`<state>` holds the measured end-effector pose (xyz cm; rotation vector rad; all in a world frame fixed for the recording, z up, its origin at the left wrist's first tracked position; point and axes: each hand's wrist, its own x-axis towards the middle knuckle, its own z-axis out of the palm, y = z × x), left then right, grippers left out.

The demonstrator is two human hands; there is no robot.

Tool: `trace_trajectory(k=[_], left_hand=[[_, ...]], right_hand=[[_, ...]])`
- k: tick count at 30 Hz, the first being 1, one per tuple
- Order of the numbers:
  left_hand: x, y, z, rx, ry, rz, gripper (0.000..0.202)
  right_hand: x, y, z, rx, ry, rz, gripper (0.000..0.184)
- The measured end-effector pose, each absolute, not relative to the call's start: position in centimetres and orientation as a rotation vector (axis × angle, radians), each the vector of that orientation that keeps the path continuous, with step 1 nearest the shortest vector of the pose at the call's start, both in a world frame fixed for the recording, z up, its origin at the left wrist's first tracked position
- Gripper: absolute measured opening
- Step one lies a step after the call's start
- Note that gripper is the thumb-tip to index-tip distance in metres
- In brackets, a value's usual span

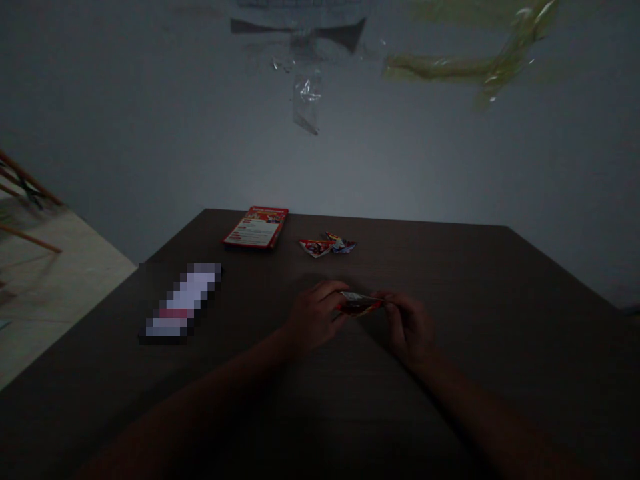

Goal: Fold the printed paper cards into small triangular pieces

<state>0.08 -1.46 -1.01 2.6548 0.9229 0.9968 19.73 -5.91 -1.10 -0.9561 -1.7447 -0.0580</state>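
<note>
Centre of frame, just over the table (500, 300): folded paper (361, 303) is pinched at both ends by left hand (313, 320) and right hand (407, 327), fingers closed on it, so it is held stretched. Above, a leaflet (256, 227) and folded pieces (327, 247) are parked clear.

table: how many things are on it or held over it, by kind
folded paper pieces: 3, one pinched between left hand and right hand, two lying together further back
red printed card: 1
long pale flat object, blurred out: 1
total: 5
</note>
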Motion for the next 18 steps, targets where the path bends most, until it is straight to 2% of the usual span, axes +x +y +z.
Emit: trace_trajectory(k=[18], left_hand=[[0.14, -1.42, -0.4, 2.733, 0.976, 0.804, 0.014]], right_hand=[[19.75, -5.62, -2.2, -0.985, -1.65, 0.01, 0.016]])
